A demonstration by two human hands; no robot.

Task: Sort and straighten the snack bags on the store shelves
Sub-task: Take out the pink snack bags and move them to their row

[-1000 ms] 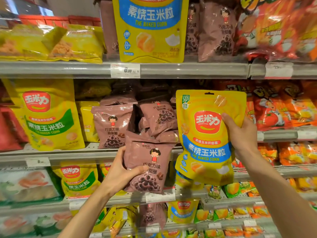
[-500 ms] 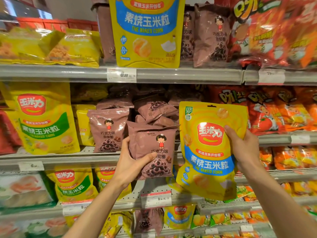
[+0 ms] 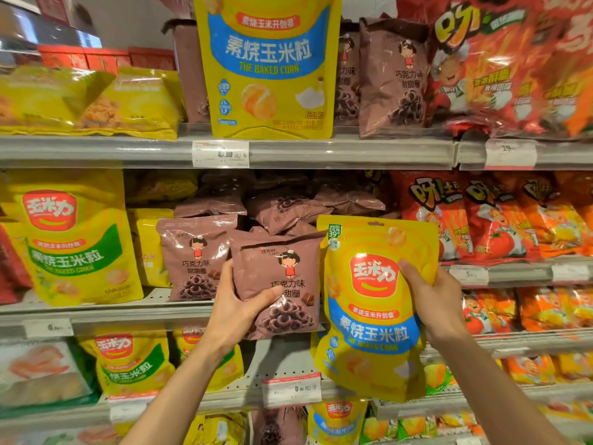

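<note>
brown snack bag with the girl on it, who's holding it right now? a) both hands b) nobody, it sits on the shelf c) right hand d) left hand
d: the left hand grips the brown snack bag by its left edge, thumb across the front, while the right hand holds the yellow baked corn bag.

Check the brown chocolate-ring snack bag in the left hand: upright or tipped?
Roughly upright: brown chocolate-ring snack bag shows its print reading level, top seam uppermost.

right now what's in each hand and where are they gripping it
Left hand grips the brown chocolate ring bag at its lower left edge; right hand grips the yellow baked corn bag at its right edge.
</note>
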